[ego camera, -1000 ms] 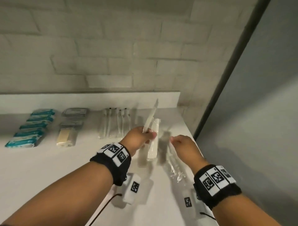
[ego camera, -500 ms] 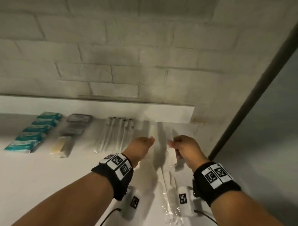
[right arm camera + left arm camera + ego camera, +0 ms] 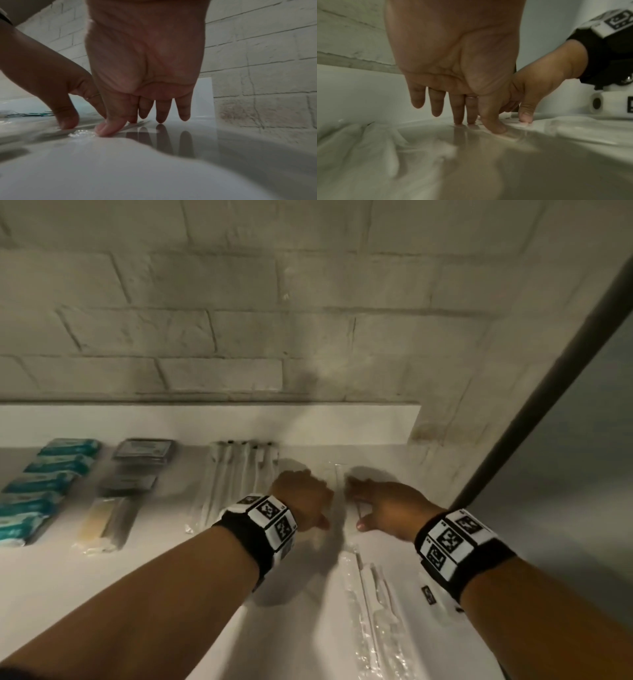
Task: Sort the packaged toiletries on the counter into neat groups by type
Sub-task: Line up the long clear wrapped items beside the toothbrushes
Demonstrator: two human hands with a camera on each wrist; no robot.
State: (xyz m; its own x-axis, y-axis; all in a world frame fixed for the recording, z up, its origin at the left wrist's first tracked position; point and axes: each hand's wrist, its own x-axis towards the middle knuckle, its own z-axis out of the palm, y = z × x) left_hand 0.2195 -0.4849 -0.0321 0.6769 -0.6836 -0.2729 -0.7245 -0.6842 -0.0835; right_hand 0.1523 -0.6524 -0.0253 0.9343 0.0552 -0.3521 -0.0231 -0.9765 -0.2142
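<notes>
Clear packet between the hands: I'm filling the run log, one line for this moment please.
step: placing | left hand, right hand: fingertips press clear packet on counter | beside toothbrush row

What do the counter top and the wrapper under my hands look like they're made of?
Counter: a smooth, glossy white surface, maybe laminate or polished stone; the fingers mirror in it.
Wrapper: thin clear plastic film; it crinkles and glints beside the thumbs of the left hand and right hand.

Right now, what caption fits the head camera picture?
Both hands, left hand and right hand, press a clear packet flat on the white counter.
</notes>
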